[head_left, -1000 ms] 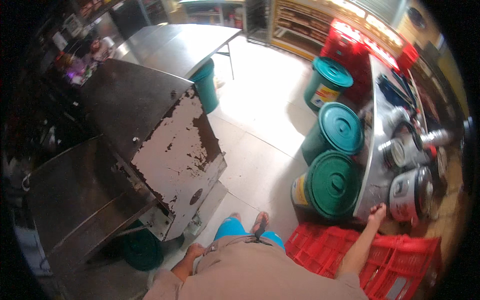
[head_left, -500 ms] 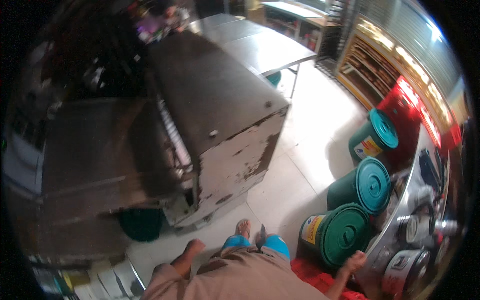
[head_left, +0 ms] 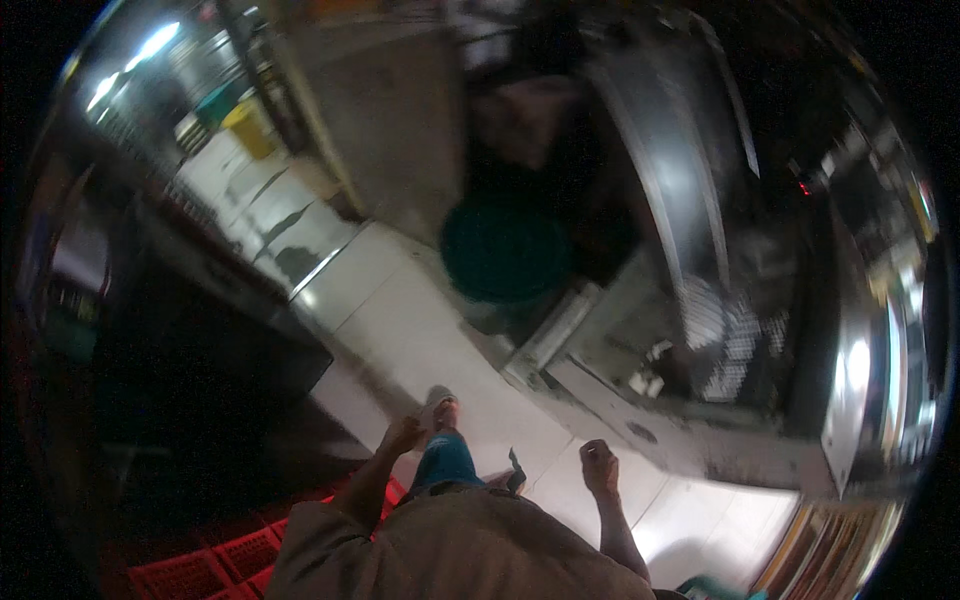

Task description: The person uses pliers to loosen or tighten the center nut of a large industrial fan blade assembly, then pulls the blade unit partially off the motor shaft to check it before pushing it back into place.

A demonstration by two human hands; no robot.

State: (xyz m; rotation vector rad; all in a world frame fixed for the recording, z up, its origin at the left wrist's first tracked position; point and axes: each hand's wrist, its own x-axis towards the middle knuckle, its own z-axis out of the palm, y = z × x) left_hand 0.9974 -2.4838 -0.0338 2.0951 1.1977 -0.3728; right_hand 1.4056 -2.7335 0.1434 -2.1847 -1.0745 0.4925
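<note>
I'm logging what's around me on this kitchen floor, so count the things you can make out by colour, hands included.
Dark green, round bin: 1
Yellow, bin far back: 1
Red, crates by the left hand, blurred, at least: 2
Bare hands, left hand and right hand, both empty: 2
Total: 6
</note>
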